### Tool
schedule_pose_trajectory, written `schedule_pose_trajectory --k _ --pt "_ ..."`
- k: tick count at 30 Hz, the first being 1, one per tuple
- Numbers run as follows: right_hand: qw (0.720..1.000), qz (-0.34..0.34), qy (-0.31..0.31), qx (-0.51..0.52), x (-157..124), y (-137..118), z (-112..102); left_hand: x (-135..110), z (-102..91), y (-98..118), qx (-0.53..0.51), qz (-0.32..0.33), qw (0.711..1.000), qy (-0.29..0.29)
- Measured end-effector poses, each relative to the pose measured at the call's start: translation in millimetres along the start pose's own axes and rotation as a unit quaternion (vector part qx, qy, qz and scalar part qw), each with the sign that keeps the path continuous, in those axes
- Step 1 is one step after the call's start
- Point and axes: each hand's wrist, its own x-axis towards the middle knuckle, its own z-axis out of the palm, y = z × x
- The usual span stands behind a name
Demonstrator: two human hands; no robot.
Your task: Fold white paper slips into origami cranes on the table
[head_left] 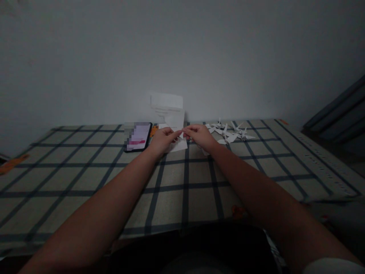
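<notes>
My left hand (164, 139) and my right hand (199, 135) meet above the table, fingertips nearly touching. Both are closed in a pinch on a small piece of white paper (181, 134), mostly hidden by the fingers. Below and behind them lie white paper sheets (179, 146); one paper (168, 101) stands up against the wall. To the right of my right hand sits a cluster of several folded white paper cranes (226, 135). A phone (139, 137) with its screen lit lies left of my left hand.
A checked cloth (97, 171) in beige and dark blue covers the table. Its far edge meets a grey wall (182, 57). Dark slanted slats (339, 101) stand beyond the table at the right. The room is dim.
</notes>
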Motion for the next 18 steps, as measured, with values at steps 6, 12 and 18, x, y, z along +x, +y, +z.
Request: schedule_pose_trajectory --k 6,12,18 --pt "0.999 -0.029 -0.021 -0.005 -0.2 -1.3 -0.4 2.8 1.4 -4.7 -0.024 -0.021 0.999 -0.005" --pt "0.999 -0.041 -0.006 -0.030 -1.5 -4.2 -1.1 2.6 3.4 -4.0 -0.110 -0.050 0.990 -0.074" --pt "0.999 -0.028 -0.006 -0.025 -1.0 -2.9 0.5 2.1 1.8 -2.8 -0.058 -0.036 0.997 -0.043"
